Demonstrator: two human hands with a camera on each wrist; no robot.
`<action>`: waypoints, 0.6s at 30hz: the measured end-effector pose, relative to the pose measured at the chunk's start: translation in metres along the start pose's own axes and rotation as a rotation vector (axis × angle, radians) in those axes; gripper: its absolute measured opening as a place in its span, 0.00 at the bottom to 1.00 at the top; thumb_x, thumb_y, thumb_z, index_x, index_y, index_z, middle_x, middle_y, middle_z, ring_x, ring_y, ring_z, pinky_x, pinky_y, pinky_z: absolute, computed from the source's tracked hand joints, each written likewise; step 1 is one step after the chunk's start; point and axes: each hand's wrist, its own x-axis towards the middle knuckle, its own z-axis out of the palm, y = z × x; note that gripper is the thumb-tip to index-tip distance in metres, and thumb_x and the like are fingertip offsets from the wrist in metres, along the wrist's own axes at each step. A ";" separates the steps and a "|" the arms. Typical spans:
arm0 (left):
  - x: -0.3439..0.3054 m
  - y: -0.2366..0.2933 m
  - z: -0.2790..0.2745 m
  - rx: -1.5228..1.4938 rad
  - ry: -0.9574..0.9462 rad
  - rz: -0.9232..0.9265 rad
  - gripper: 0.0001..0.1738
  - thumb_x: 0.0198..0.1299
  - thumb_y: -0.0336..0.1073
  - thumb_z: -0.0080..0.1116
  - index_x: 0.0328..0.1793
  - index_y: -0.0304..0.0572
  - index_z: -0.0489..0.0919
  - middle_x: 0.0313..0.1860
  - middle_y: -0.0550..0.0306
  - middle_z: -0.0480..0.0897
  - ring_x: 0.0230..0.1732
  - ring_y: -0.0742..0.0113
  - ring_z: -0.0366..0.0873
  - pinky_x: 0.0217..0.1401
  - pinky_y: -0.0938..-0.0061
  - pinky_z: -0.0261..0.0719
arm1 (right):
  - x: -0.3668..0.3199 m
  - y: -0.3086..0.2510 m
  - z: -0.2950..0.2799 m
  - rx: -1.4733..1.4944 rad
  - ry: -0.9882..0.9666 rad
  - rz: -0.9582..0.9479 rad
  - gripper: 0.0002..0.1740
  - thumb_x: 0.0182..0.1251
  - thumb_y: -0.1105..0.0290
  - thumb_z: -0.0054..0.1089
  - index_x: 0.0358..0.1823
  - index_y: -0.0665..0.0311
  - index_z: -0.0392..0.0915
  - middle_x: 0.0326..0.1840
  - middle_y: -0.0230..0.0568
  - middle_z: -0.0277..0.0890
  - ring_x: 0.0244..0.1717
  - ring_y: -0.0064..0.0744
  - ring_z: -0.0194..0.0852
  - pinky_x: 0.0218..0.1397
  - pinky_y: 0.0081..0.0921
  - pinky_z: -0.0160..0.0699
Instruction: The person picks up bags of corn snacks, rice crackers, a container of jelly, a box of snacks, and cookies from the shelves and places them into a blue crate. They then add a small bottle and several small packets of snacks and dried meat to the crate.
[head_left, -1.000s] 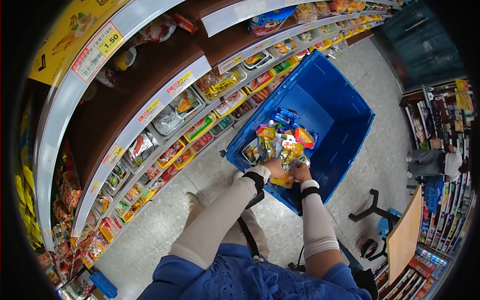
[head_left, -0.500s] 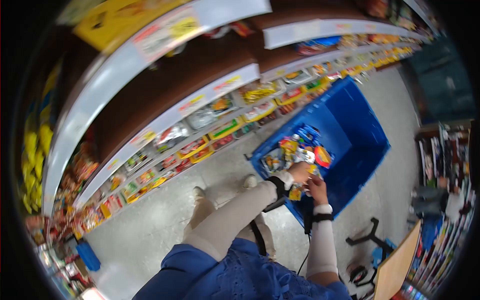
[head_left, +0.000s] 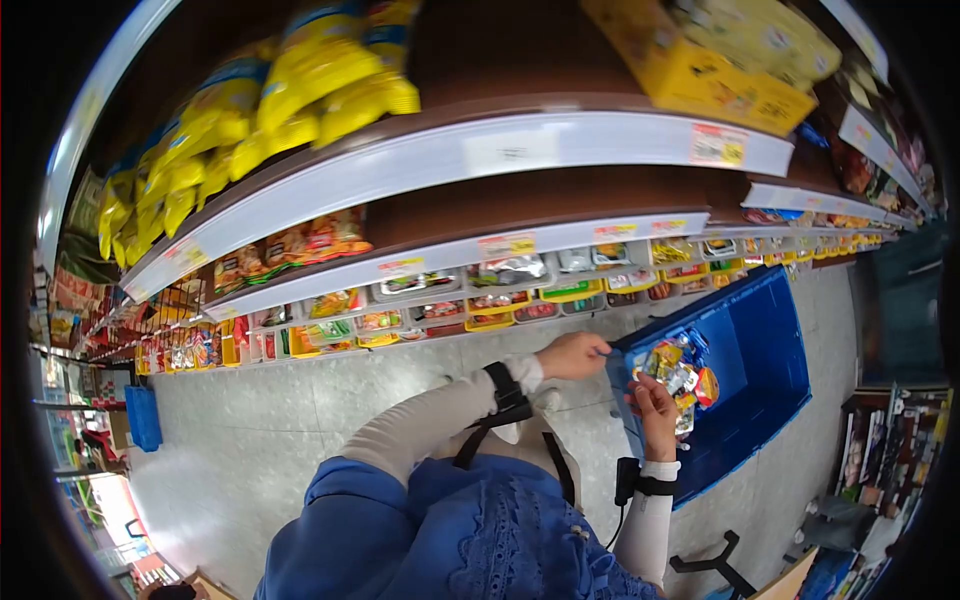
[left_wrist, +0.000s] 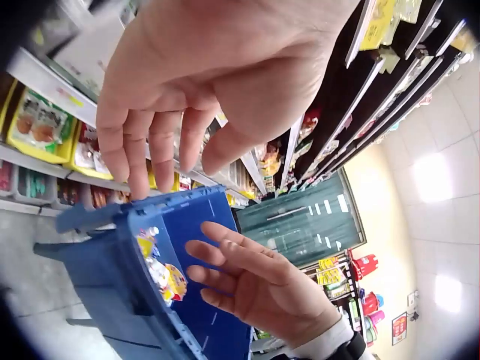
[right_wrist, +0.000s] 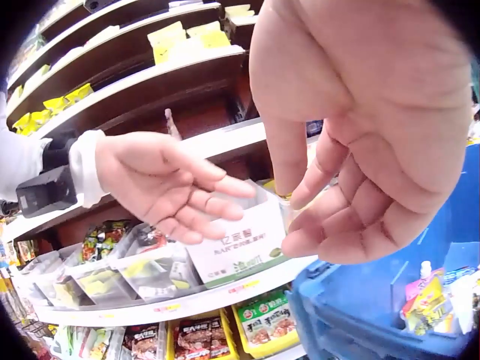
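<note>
My left hand [head_left: 572, 355] is held out left of the blue plastic crate [head_left: 625, 415], with nothing in it. In the left wrist view its fingers hang loosely bent above the crate's edge. My right hand [head_left: 655, 410] is over the near side of the crate, and its loosely curled fingers [left_wrist: 214, 259] hold nothing. Inside the crate lies a heap of colourful packaged snacks [head_left: 680, 360], partly hidden by the right hand in the head view. A yellow-and-pink pouch [right_wrist: 427, 300] with a pale cap shows among them in the right wrist view.
Left of the crate runs a long shelf [head_left: 430, 165] with yellow snack bags [head_left: 320, 75] on top and bins of packets [head_left: 500, 300] below. A white carton [right_wrist: 240, 240] stands among the bins. Black stand legs [head_left: 715, 565] are near the crate on the floor.
My head view has swung left along the shelf. My hands, earlier close together over the snacks, have come apart; the left is now outside the crate.
</note>
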 end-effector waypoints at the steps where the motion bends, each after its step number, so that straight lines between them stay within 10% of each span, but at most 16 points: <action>1: -0.020 -0.010 -0.019 0.020 0.002 -0.036 0.17 0.51 0.38 0.55 0.46 0.39 0.76 0.36 0.53 0.79 0.37 0.67 0.76 0.41 0.76 0.73 | -0.002 -0.004 0.014 0.003 0.003 0.000 0.15 0.62 0.67 0.50 0.50 0.61 0.71 0.40 0.32 0.76 0.34 0.20 0.73 0.35 0.14 0.66; 13: -0.228 -0.106 -0.205 -0.060 0.240 -0.100 0.15 0.55 0.32 0.52 0.49 0.39 0.74 0.38 0.56 0.79 0.39 0.73 0.74 0.42 0.78 0.73 | -0.024 -0.023 0.272 -0.074 -0.347 -0.132 0.14 0.61 0.69 0.51 0.49 0.63 0.71 0.41 0.34 0.75 0.37 0.23 0.74 0.36 0.16 0.69; 18: -0.268 -0.175 -0.243 0.203 0.681 -0.008 0.14 0.55 0.30 0.50 0.48 0.37 0.74 0.38 0.53 0.78 0.36 0.71 0.76 0.37 0.78 0.75 | -0.025 -0.033 0.382 -0.096 -0.627 -0.223 0.17 0.60 0.76 0.48 0.52 0.68 0.68 0.47 0.40 0.71 0.36 0.26 0.75 0.41 0.19 0.73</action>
